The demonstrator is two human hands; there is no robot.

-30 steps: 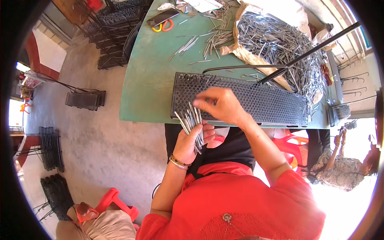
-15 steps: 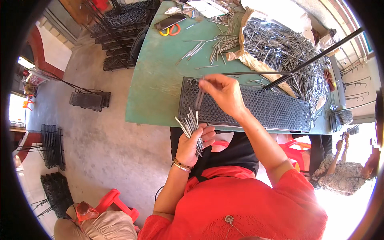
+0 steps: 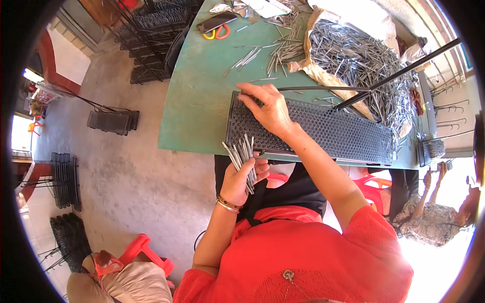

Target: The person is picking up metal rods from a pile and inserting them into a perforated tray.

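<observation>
The bundle of metal sticks is in the left hand, in front of the near left part of the black rack. The thumb presses the sticks against the fingers, and their upper ends fan out unevenly. If that grip loosens, some could slide out and fall past the table edge; the fanned tips could also catch on the rack's rim.

The right hand is over the rack's far left corner, thumb and forefinger slightly apart; whether they pinch a stick I cannot tell. It covers part of the holes, so a stick could miss its hole or jam. The rack lies along the near edge of the green table, so a hard push there might shift or tip it. A bumped black bar could jolt it too. Beyond, loose sticks heap over torn brown paper and could slide toward the rack.
</observation>
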